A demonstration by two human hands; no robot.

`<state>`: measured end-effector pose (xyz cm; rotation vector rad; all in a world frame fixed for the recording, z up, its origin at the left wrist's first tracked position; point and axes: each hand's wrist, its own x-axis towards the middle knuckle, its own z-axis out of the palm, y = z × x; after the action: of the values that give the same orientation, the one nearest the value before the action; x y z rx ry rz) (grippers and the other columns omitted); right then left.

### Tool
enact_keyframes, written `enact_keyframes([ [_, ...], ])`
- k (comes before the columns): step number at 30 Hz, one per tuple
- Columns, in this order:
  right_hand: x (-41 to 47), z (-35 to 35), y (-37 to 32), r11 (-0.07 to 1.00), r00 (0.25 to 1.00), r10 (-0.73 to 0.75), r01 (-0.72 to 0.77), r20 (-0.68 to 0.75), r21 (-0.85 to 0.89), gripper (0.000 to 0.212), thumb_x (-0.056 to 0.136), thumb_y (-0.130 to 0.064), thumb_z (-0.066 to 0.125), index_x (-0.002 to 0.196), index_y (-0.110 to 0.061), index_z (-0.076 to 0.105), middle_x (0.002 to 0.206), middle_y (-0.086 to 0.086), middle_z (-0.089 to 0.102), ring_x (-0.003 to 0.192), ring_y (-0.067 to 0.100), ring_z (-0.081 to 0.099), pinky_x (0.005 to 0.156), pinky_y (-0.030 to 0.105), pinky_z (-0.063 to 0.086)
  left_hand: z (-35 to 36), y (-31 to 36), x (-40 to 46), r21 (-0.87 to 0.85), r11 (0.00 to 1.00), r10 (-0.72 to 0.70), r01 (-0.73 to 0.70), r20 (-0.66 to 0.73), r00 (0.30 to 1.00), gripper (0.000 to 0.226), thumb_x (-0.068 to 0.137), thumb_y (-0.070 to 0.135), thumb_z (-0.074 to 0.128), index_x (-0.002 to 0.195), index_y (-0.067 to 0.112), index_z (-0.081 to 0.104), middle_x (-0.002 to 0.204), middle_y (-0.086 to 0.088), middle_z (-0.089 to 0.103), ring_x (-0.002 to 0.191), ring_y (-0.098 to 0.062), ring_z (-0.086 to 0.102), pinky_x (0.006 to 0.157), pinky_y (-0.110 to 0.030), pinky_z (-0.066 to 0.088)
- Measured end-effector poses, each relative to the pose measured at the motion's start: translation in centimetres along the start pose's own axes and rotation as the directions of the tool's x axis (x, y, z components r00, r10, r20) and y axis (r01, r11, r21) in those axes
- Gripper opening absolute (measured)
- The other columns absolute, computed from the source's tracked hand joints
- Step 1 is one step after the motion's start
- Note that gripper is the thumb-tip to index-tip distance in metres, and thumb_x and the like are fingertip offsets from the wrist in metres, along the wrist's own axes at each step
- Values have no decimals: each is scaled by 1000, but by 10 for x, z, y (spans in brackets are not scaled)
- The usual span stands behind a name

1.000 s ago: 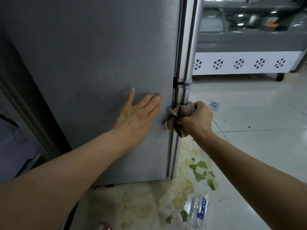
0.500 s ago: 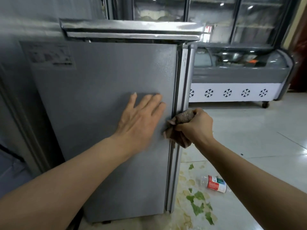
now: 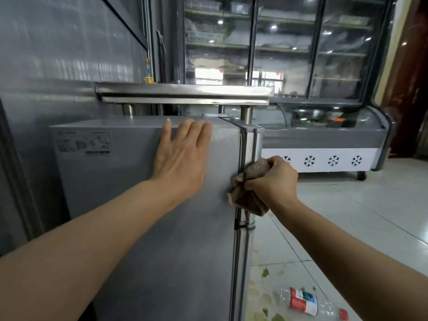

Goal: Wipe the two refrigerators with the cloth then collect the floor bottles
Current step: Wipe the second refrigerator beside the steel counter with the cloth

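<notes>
Pressing flat on the grey refrigerator [image 3: 143,205] side near its top edge: your left hand [image 3: 179,158], fingers straight. Your right hand [image 3: 273,181] clenches the brown cloth [image 3: 249,195] against the door seam. One bottle [image 3: 308,302], red-capped, lies on the floor [image 3: 347,216] among leaf scraps [image 3: 266,273].

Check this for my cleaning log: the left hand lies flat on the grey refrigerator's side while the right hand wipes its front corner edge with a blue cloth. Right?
Not quite: the cloth is brown, not blue, as the head view shows. The rest holds: the left hand lies flat on the grey refrigerator, and the right hand grips the cloth against its front corner edge.
</notes>
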<state>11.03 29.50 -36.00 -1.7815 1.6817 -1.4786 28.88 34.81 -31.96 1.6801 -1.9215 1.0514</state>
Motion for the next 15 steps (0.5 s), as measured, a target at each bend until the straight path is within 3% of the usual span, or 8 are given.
enact_keyframes([
  [4, 21, -18, -35, 997, 995, -73, 75, -61, 23, 55, 57, -17, 85, 104, -10, 59, 90, -1, 56, 81, 13, 49, 56, 15, 33, -3, -3, 7, -12, 1000, 14, -14, -29, 999, 65, 77, 27, 59, 135, 15, 32, 134, -3, 44, 122, -23, 39, 110, -49, 13],
  [6, 26, -23, -45, 996, 993, -92, 92, -73, -2, 55, 57, -19, 85, 104, -11, 59, 92, 0, 56, 81, 13, 49, 60, 16, 35, -5, -2, 10, -39, 999, 2, -4, -49, 999, 57, 75, 30, 60, 127, 15, 40, 126, -4, 50, 117, -24, 43, 107, -46, 18],
  [10, 30, -28, -55, 984, 980, -173, 168, -102, -59, 54, 57, -19, 84, 106, -14, 60, 86, -3, 54, 81, 12, 48, 68, 20, 38, -6, 0, 16, -89, 996, -33, 24, -95, 995, 44, 74, 28, 58, 115, 14, 51, 114, -6, 56, 108, -26, 47, 97, -40, 26],
  [15, 38, -38, -62, 931, 939, -343, 336, -32, -141, 34, 58, -18, 81, 90, -13, 70, 79, 0, 61, 75, 15, 56, 65, 22, 42, -11, -1, 21, -63, 998, -15, 7, -122, 992, 33, 74, 26, 57, 102, 11, 56, 101, -8, 59, 95, -27, 50, 85, -37, 30],
])
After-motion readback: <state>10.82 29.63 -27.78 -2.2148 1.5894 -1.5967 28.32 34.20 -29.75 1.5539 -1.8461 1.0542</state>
